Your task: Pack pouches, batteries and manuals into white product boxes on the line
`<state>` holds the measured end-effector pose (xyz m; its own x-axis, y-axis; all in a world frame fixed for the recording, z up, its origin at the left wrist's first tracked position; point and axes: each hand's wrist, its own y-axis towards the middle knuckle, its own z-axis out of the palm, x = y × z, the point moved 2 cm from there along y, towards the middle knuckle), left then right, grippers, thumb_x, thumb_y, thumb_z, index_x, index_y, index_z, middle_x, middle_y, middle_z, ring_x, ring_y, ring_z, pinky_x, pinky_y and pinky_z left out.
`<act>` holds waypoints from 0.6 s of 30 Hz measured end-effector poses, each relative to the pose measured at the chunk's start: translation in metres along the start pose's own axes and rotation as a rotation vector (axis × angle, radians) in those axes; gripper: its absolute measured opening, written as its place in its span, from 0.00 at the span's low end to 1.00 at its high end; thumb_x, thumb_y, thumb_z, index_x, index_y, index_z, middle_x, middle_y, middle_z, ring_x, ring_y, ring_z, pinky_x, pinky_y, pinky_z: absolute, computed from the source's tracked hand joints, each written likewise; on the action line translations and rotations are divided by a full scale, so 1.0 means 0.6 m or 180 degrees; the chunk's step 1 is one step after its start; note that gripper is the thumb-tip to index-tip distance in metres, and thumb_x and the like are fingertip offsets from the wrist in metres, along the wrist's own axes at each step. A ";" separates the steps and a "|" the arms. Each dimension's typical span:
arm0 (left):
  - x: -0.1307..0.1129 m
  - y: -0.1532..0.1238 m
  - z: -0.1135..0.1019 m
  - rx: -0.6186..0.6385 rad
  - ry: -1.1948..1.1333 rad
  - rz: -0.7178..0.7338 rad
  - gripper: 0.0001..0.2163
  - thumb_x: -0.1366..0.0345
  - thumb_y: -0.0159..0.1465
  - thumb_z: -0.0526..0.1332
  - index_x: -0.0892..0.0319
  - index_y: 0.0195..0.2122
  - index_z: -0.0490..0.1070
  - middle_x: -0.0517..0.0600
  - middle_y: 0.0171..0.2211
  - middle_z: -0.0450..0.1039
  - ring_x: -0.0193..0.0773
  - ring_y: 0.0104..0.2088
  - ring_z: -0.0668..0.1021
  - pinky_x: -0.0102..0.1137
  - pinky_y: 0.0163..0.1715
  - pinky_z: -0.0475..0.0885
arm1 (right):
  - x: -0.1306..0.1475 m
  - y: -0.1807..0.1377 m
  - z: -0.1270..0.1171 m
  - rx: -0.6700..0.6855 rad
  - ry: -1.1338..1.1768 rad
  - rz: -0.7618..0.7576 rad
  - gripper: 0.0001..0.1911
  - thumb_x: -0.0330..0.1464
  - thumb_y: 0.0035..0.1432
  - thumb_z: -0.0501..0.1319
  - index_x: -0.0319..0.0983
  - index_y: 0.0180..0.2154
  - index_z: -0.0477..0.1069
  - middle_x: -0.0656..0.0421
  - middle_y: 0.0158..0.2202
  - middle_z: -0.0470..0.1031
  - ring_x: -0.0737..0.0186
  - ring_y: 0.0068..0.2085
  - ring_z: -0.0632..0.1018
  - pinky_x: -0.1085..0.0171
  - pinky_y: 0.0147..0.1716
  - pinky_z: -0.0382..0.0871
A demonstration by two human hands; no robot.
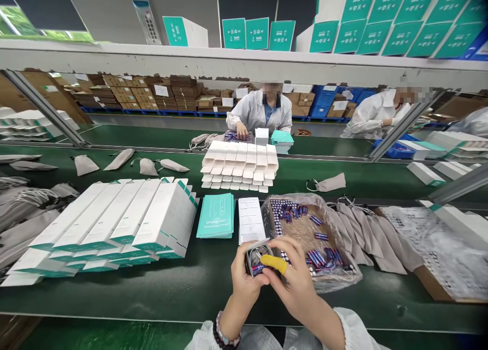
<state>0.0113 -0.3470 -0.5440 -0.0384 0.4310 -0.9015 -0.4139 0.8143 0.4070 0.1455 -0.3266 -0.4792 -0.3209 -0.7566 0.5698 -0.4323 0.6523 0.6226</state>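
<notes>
A small white box (249, 261) is held end-on toward me, its opening facing up at the camera. My left hand (243, 276) is closed around its left side. My right hand (295, 279) is closed at its right side, with a yellow finger cot on one finger that reaches into the opening. Purple-blue batteries (258, 269) and something pale show inside the opening. Just behind my hands lie a printed white sheet stack (250, 219) and teal user manuals (216, 215). To the right is a plastic-lined tray (301, 235) of batteries.
Stacked white-and-teal boxes (114, 217) stand at left, beside grey pouches (34, 212). Open white boxes (240, 162) are stacked ahead. More grey pouches (377, 233) and a plastic-covered carton (438, 253) lie right. A shelf (244, 60) crosses above. Co-workers (263, 111) sit opposite.
</notes>
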 end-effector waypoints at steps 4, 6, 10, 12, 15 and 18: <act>-0.002 -0.005 0.001 -0.0036 -0.0056 -0.0067 0.36 0.34 0.48 0.64 0.56 0.50 0.73 0.55 0.43 0.79 0.50 0.42 0.81 0.40 0.44 0.77 | -0.014 -0.006 0.026 -0.0354 0.1313 0.1385 0.24 0.31 0.60 0.63 0.49 0.57 0.62 0.53 0.61 0.65 0.50 0.62 0.67 0.45 0.61 0.63; 0.000 -0.007 0.002 -0.0011 -0.0080 -0.0110 0.36 0.34 0.48 0.64 0.56 0.51 0.72 0.55 0.43 0.78 0.49 0.43 0.81 0.39 0.44 0.76 | -0.014 -0.005 0.041 -0.0201 0.2200 0.1899 0.26 0.33 0.60 0.63 0.47 0.58 0.60 0.53 0.59 0.68 0.52 0.61 0.71 0.49 0.60 0.66; 0.006 -0.013 0.008 0.0102 -0.0171 -0.0177 0.37 0.33 0.51 0.62 0.56 0.53 0.70 0.55 0.46 0.76 0.50 0.45 0.80 0.40 0.45 0.76 | -0.011 -0.001 0.054 0.0023 0.2777 0.2334 0.24 0.28 0.56 0.60 0.46 0.54 0.65 0.57 0.54 0.74 0.55 0.58 0.74 0.53 0.59 0.68; 0.009 -0.015 0.010 0.0146 -0.0214 -0.0179 0.38 0.33 0.53 0.60 0.56 0.56 0.68 0.57 0.49 0.75 0.52 0.48 0.79 0.41 0.47 0.75 | -0.010 0.000 0.058 -0.0138 0.2712 0.2419 0.25 0.26 0.54 0.59 0.46 0.53 0.66 0.58 0.53 0.75 0.55 0.57 0.75 0.54 0.57 0.70; 0.011 -0.017 0.010 0.0206 -0.0237 -0.0171 0.38 0.33 0.56 0.57 0.56 0.59 0.64 0.59 0.52 0.72 0.53 0.50 0.77 0.43 0.49 0.73 | -0.010 -0.003 0.069 -0.0208 0.2654 0.2388 0.25 0.25 0.53 0.57 0.45 0.54 0.65 0.57 0.54 0.73 0.55 0.57 0.75 0.56 0.55 0.72; 0.011 -0.019 0.006 0.0261 -0.0190 -0.0144 0.35 0.36 0.60 0.57 0.55 0.60 0.64 0.58 0.53 0.71 0.52 0.51 0.77 0.43 0.51 0.72 | -0.010 -0.011 0.070 -0.0232 0.2460 0.2143 0.25 0.27 0.59 0.57 0.46 0.58 0.61 0.55 0.56 0.71 0.55 0.58 0.74 0.54 0.57 0.70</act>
<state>0.0192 -0.3519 -0.5537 0.0339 0.4136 -0.9098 -0.3381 0.8614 0.3790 0.1152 -0.3284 -0.5094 0.1636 -0.0130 0.9864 -0.3028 0.9510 0.0628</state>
